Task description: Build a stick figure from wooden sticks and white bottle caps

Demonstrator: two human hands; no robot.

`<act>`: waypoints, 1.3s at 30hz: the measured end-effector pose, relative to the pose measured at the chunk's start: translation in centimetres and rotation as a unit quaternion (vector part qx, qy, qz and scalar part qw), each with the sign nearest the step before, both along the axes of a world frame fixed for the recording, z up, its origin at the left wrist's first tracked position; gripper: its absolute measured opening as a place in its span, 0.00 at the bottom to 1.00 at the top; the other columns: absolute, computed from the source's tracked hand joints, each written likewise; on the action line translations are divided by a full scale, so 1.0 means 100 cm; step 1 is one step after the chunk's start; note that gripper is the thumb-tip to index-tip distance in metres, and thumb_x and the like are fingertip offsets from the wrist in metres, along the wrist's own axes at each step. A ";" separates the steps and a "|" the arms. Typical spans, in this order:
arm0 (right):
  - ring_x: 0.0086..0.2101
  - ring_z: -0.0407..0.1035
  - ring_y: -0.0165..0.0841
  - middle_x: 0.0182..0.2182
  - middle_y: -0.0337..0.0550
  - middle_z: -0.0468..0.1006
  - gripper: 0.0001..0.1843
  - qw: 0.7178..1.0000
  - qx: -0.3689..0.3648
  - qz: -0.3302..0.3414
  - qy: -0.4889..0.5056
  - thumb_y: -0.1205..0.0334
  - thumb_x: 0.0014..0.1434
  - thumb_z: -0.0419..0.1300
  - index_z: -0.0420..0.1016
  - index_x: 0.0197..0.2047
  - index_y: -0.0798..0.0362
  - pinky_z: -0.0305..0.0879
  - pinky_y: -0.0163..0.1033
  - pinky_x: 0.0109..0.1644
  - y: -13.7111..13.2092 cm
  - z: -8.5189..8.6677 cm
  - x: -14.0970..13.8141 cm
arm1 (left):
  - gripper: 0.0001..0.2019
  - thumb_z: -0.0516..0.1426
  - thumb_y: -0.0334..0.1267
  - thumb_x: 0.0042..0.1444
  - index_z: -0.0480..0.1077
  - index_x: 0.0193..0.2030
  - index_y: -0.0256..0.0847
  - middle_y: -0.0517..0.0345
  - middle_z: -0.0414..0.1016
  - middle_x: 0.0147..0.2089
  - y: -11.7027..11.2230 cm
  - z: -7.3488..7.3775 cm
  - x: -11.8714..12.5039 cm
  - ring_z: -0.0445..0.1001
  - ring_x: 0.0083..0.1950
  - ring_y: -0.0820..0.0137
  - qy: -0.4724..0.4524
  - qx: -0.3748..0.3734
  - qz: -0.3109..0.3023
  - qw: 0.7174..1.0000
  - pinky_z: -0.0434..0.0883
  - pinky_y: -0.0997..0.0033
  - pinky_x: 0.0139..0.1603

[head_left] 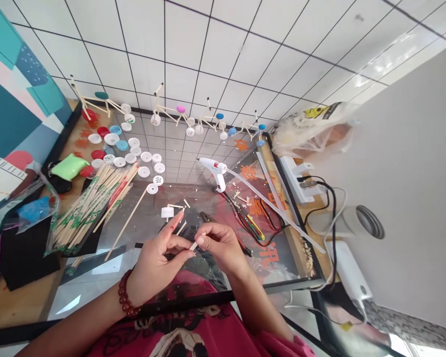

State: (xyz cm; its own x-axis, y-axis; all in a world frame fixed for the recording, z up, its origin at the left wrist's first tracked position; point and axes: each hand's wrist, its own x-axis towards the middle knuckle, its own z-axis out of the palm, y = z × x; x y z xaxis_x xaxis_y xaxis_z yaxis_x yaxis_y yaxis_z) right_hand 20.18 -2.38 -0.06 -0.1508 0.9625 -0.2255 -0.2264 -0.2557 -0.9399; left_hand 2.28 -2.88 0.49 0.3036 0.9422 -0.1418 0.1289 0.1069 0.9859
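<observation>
My left hand (161, 260) and my right hand (223, 245) meet near the front edge of the glass-topped table. Between their fingertips is a short piece of wooden stick (194, 245), pinched from both sides. My left index finger points up and away from it. Just beyond the hands lie a white bottle cap (167, 212) with a bit of stick below it and a few cut stick pieces (182, 227). The white glue gun (213, 171) lies farther back, with a long glue stick (271, 204) running out of its rear.
Wrapped wooden chopsticks (92, 206) and several loose bottle caps (119, 162) spread over the left side. Small bicycle-like stick models (171, 113) stand along the wall. Pliers (207, 216), a yellow cutter (255, 227) and black cords lie right; a power strip (297, 179) is by the wall.
</observation>
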 end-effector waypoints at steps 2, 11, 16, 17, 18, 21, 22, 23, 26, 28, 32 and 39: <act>0.26 0.67 0.27 0.24 0.37 0.77 0.16 0.998 0.031 0.038 -0.051 0.48 0.55 0.73 0.81 0.28 0.52 0.65 0.34 0.33 -0.002 0.004 0.006 | 0.39 0.62 0.34 0.59 0.55 0.76 0.45 0.60 0.84 0.34 -0.002 0.001 0.001 0.82 0.34 0.69 0.017 0.008 -0.016 1.000 0.79 0.69 0.45; 0.47 0.74 0.44 0.46 0.51 0.81 0.12 0.847 0.266 0.051 -0.457 0.59 0.64 0.67 0.80 0.50 0.51 0.71 0.52 0.53 -0.005 -0.018 0.048 | 0.38 0.62 0.37 0.57 0.58 0.74 0.49 0.64 0.82 0.32 -0.017 -0.001 -0.034 0.79 0.30 0.68 0.175 -0.006 0.048 0.983 0.77 0.70 0.38; 0.47 0.75 0.44 0.49 0.53 0.79 0.13 0.749 0.303 0.088 -0.582 0.64 0.68 0.58 0.77 0.54 0.52 0.74 0.51 0.52 -0.002 -0.036 0.071 | 0.48 0.65 0.44 0.55 0.45 0.78 0.39 0.62 0.81 0.31 -0.010 0.002 -0.059 0.79 0.30 0.66 0.139 -0.132 0.122 0.974 0.75 0.68 0.35; 0.47 0.75 0.43 0.48 0.52 0.79 0.13 0.747 0.302 0.089 -0.585 0.64 0.68 0.57 0.77 0.54 0.52 0.75 0.49 0.52 -0.002 -0.037 0.073 | 0.48 0.64 0.44 0.55 0.45 0.78 0.39 0.61 0.82 0.32 -0.008 0.002 -0.062 0.79 0.30 0.66 0.153 -0.128 0.128 0.972 0.75 0.68 0.35; 0.46 0.76 0.43 0.48 0.52 0.79 0.13 0.745 0.303 0.087 -0.588 0.63 0.68 0.56 0.77 0.54 0.51 0.75 0.48 0.51 -0.001 -0.038 0.073 | 0.47 0.64 0.44 0.55 0.46 0.77 0.39 0.61 0.82 0.32 -0.006 0.003 -0.066 0.79 0.30 0.66 0.184 -0.107 0.133 0.968 0.75 0.68 0.36; 0.44 0.77 0.42 0.46 0.51 0.80 0.12 0.732 0.308 0.069 -0.604 0.63 0.68 0.55 0.77 0.51 0.51 0.76 0.46 0.48 -0.002 -0.037 0.073 | 0.42 0.60 0.40 0.57 0.50 0.77 0.42 0.61 0.84 0.34 -0.002 0.002 -0.074 0.80 0.32 0.65 0.326 -0.006 0.128 0.937 0.73 0.68 0.38; 0.43 0.77 0.42 0.45 0.51 0.80 0.12 0.726 0.309 0.062 -0.612 0.62 0.68 0.56 0.77 0.51 0.51 0.76 0.45 0.46 -0.002 -0.037 0.074 | 0.41 0.59 0.39 0.58 0.50 0.77 0.42 0.61 0.84 0.35 -0.001 0.001 -0.076 0.81 0.32 0.65 0.364 0.016 0.119 0.924 0.73 0.68 0.38; 0.42 0.78 0.42 0.45 0.51 0.80 0.12 0.719 0.309 0.057 -0.620 0.62 0.67 0.56 0.77 0.51 0.51 0.76 0.45 0.45 -0.002 -0.036 0.075 | 0.41 0.58 0.38 0.59 0.48 0.77 0.41 0.60 0.84 0.35 0.000 0.000 -0.078 0.81 0.32 0.64 0.393 0.031 0.110 0.912 0.72 0.68 0.37; 0.41 0.78 0.42 0.45 0.50 0.81 0.12 0.701 0.306 0.056 -0.641 0.62 0.66 0.57 0.77 0.50 0.51 0.76 0.44 0.43 -0.004 -0.035 0.079 | 0.40 0.56 0.37 0.61 0.45 0.78 0.39 0.59 0.84 0.36 0.003 -0.001 -0.078 0.81 0.33 0.63 0.455 0.048 0.092 0.885 0.69 0.69 0.34; 0.41 0.78 0.42 0.45 0.50 0.81 0.13 0.690 0.306 0.057 -0.654 0.62 0.66 0.57 0.78 0.50 0.51 0.75 0.44 0.43 -0.006 -0.033 0.081 | 0.39 0.54 0.36 0.62 0.45 0.78 0.38 0.58 0.84 0.37 0.007 -0.002 -0.077 0.81 0.33 0.62 0.490 0.058 0.089 0.865 0.67 0.69 0.32; 0.41 0.75 0.43 0.44 0.52 0.80 0.13 0.668 0.343 0.014 -0.660 0.62 0.66 0.58 0.79 0.51 0.49 0.73 0.47 0.45 -0.009 -0.021 0.063 | 0.38 0.53 0.35 0.62 0.46 0.78 0.35 0.51 0.85 0.41 0.013 -0.006 -0.075 0.82 0.34 0.60 0.543 0.091 0.087 0.830 0.65 0.68 0.29; 0.38 0.69 0.40 0.37 0.47 0.80 0.07 0.659 0.445 0.177 -0.580 0.68 0.66 0.61 0.80 0.45 0.52 0.64 0.46 0.40 -0.006 -0.004 -0.036 | 0.38 0.53 0.35 0.62 0.47 0.78 0.35 0.49 0.85 0.44 0.015 -0.009 -0.076 0.82 0.36 0.58 0.575 0.111 0.102 0.804 0.66 0.67 0.30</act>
